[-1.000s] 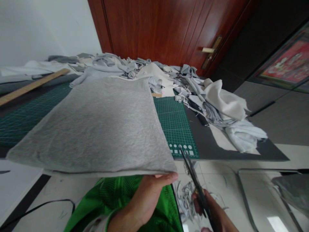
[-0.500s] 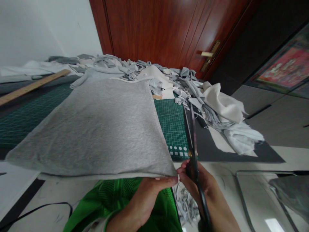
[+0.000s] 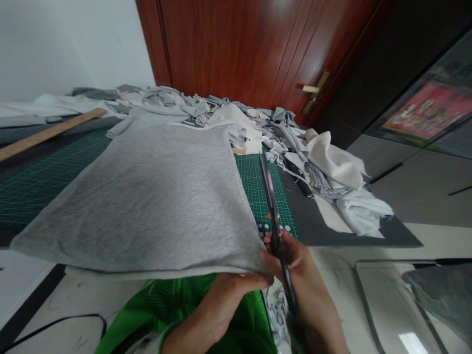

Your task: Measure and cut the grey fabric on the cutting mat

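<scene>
A large piece of grey fabric (image 3: 155, 196) with a pale underside spreads over the table and drapes past its front edge. My left hand (image 3: 224, 300) is closed on the near right corner of this fabric, thumb along the edge. In my right hand (image 3: 300, 270) are long dark scissors (image 3: 272, 196), blades pointing away from me beside the fabric's right edge and nearly closed together. The fingertips of that hand also touch the fabric corner, close to my left thumb. Part of the scissor handle is blurred.
Under the fabric lies a green cutting mat (image 3: 252, 177). A wooden ruler (image 3: 51, 132) rests at the left. Heaped fabric scraps (image 3: 295, 142) line the back and right of the table. Behind stands a brown door (image 3: 228, 49); a metal-framed stand (image 3: 363, 295) is at lower right.
My right hand and the scissors have shifted left and slightly up, closer to the fabric's right edge. The blades have come together. My left hand stays at the corner.
</scene>
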A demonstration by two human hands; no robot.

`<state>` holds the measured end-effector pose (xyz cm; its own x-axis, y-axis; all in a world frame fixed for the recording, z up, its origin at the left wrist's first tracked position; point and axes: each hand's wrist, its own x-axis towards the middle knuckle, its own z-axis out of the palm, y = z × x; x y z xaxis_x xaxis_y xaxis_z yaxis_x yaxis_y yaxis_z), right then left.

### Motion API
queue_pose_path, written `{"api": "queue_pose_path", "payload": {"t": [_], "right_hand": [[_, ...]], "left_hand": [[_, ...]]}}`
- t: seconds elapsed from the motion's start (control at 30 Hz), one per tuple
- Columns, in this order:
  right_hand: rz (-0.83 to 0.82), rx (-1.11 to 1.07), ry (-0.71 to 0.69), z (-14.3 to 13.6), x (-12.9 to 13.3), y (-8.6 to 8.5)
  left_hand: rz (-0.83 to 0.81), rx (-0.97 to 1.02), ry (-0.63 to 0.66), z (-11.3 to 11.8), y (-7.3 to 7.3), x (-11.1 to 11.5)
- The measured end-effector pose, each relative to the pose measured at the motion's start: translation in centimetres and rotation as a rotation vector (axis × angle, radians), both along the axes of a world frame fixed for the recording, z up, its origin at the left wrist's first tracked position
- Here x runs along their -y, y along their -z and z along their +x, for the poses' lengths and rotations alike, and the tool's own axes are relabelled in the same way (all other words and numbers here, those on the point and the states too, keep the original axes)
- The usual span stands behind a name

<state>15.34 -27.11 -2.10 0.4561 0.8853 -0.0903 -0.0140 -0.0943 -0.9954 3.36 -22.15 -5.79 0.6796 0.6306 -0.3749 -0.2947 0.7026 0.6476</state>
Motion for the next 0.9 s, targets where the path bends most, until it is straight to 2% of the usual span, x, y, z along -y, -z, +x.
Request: {"api": "queue_pose_path", "payload": {"t": [0.13,0.2,0.3,0.4,0.5,0.6,0.73,0.8,0.9], "right_hand": [[0.034,-0.076,0.036,-0.1,-0.1,0.5],[0.037,-0.107,0.046,-0.2,0.0,0.8],[0.058,-0.102,0.053,-0.4,0.2,1.2],[0.039,-0.055,0.051,-0.8,0.8,1.3],[-0.011,-0.016,0.039,-1.3,1.5,1.5],[-0.042,0.027,0.020,-1.7,2.4,2.3],[-0.079,0.018,0.019,-1.7,3.1,4.1],[-0.052,0.012,0.042,-1.4,3.2,4.8],[0.033,0.010,0.112,-0.5,2.8,5.0]], "left_hand": [[0.069,-0.011,0.070,-0.6,0.1,0.0],[0.045,0.017,0.070,-0.8,0.3,0.0],[-0.114,0.099,0.022,-0.7,0.5,0.1],[-0.298,0.136,-0.082,-0.2,0.0,0.1],[-0.380,0.096,-0.137,0.1,-0.8,0.0],[-0.415,0.061,-0.147,0.1,-0.9,0.1],[-0.359,0.005,-0.174,-0.1,-0.5,0.3],[-0.260,-0.023,-0.155,-0.6,-0.6,0.3],[-0.077,-0.120,-0.171,-2.2,-1.6,-0.3]]}}
